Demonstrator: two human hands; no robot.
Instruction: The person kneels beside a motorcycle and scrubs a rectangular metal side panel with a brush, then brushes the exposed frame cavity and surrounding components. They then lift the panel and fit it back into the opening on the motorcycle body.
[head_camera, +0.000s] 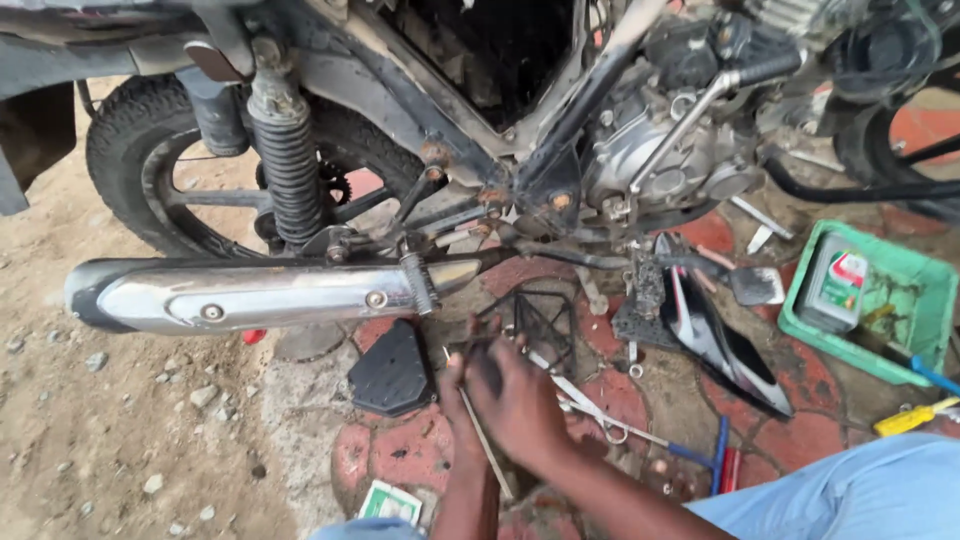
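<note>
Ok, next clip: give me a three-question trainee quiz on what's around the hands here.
1. True or false: the green tray lies left of the chrome exhaust.
2. What do both hands meet over? A) black wire frame B) rear tyre C) green tray
3. Which handle colour shows on the pliers on the paving?

Key: 1. False, it lies far right. 2. A: the right hand and left hand are at the black wire frame. 3. Blue.
</note>
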